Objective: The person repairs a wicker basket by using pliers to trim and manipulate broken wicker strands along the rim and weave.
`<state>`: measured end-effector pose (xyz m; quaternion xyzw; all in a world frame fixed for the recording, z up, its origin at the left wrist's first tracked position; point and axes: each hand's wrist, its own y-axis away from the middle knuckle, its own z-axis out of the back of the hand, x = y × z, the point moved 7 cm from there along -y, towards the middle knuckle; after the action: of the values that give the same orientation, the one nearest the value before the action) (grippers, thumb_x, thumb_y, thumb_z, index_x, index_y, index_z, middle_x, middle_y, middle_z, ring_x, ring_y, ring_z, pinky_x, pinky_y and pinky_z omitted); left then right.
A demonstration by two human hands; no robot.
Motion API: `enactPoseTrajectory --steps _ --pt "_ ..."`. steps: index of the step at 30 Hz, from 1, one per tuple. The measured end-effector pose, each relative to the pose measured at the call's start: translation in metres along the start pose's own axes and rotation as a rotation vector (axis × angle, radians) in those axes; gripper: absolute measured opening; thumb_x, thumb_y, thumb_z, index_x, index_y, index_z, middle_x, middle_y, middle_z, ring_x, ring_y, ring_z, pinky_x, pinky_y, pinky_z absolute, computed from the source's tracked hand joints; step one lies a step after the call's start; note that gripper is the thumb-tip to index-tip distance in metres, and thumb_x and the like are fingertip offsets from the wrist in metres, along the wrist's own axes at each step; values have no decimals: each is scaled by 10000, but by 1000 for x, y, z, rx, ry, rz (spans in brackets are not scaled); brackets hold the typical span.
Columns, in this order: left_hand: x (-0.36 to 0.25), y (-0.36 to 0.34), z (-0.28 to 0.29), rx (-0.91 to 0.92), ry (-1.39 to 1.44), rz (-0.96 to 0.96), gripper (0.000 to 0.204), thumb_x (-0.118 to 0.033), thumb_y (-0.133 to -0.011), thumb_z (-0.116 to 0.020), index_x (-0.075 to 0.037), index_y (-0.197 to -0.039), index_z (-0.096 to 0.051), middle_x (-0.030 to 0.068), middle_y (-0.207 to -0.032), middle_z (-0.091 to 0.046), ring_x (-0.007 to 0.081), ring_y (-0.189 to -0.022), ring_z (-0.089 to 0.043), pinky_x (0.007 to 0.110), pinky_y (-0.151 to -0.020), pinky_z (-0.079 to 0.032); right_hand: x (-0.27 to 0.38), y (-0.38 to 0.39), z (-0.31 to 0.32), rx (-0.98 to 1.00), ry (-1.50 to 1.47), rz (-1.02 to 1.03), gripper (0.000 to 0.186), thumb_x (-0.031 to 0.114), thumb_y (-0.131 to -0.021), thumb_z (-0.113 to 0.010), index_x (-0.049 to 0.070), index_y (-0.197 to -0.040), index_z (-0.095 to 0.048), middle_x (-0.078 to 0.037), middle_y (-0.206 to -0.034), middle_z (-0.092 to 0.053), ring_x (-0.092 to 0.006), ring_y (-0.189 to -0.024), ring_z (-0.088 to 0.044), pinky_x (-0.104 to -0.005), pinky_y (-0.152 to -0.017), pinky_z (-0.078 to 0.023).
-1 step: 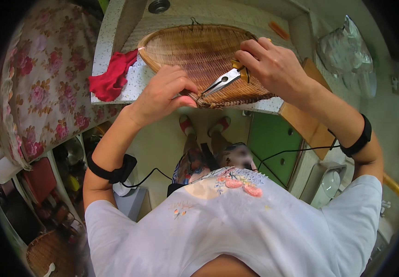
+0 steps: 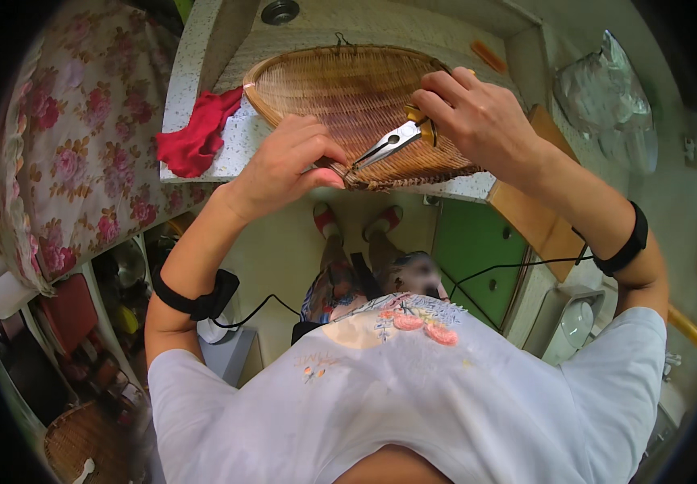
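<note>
A woven bamboo basket (image 2: 328, 89) lies tilted on the speckled counter, with a frayed near rim. My left hand (image 2: 292, 157) has its fingers closed on that rim at the lower left of the basket. In my right hand (image 2: 477, 121) are long-nose pliers (image 2: 389, 145) with yellow-and-black handles. The plier tips touch the frayed rim just beside my left fingertips; whether they grip a strand is too small to tell.
A red cloth (image 2: 195, 137) rests on the counter (image 2: 219, 161) to the left. Floral fabric (image 2: 74, 169) covers something at left. Below the counter are a wooden board (image 2: 550, 226) and green cabinet doors (image 2: 473, 250). A silvery crumpled item (image 2: 606, 97) is at right.
</note>
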<state>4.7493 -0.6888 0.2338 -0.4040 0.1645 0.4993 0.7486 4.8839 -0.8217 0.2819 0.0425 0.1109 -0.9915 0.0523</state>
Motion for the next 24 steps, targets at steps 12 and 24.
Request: enactPoseTrajectory --steps 12,24 --pt "6 -7 12 4 41 4 302 -356 -834 -699 -86 -932 -606 44 -823 -580 256 -817 -552 369 -781 -408 -7 -14 4 -48 10 1 242 79 -735 -653 92 -961 -570 -39 -938 -565 -200 -834 -581 -297 -614 -527" --pt "7 -2 10 41 92 -2 300 -317 -794 -753 -90 -932 -612 42 -837 -582 261 -823 -544 358 -769 -407 2 -23 6 -110 136 225 240 154 -727 -655 61 -923 -553 -55 -901 -581 -213 -859 -571 -354 -732 -524"
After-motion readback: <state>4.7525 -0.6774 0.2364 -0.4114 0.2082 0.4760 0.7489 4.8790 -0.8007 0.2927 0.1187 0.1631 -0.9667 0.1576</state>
